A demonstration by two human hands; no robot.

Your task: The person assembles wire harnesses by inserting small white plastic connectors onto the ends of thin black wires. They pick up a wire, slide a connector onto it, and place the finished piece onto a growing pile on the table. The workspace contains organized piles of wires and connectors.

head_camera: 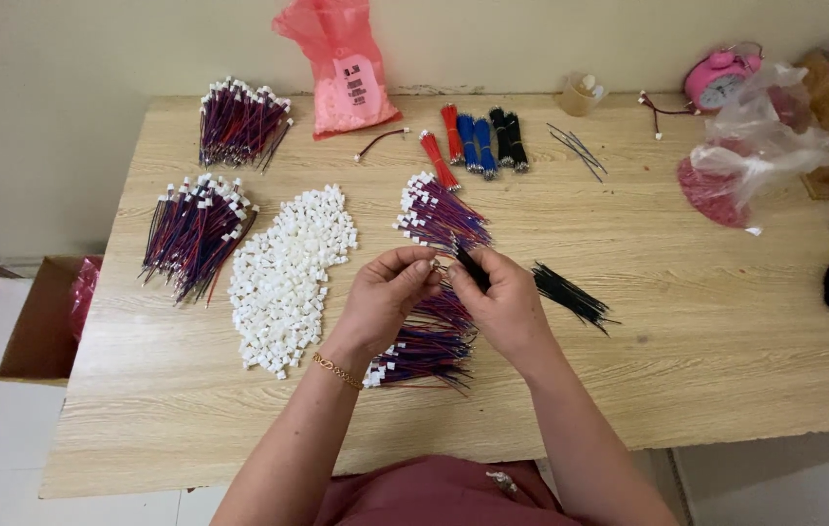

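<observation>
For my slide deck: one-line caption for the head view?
Both hands, left hand and right hand, pinch a black wire above bundled wires beside white connectors.

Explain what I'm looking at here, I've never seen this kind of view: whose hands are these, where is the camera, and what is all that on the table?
The one picture comes from a camera worn on a person's head, looking down. The left hand and right hand are that person's own, bare, meeting above a wooden table. The right hand pinches a thin black wire; the left hand's fingertips hold something too small to tell. On the table lie a heap of small white plastic connectors, bundles of red and blue wires, loose black wires, a pink bag and a pink alarm clock.
</observation>
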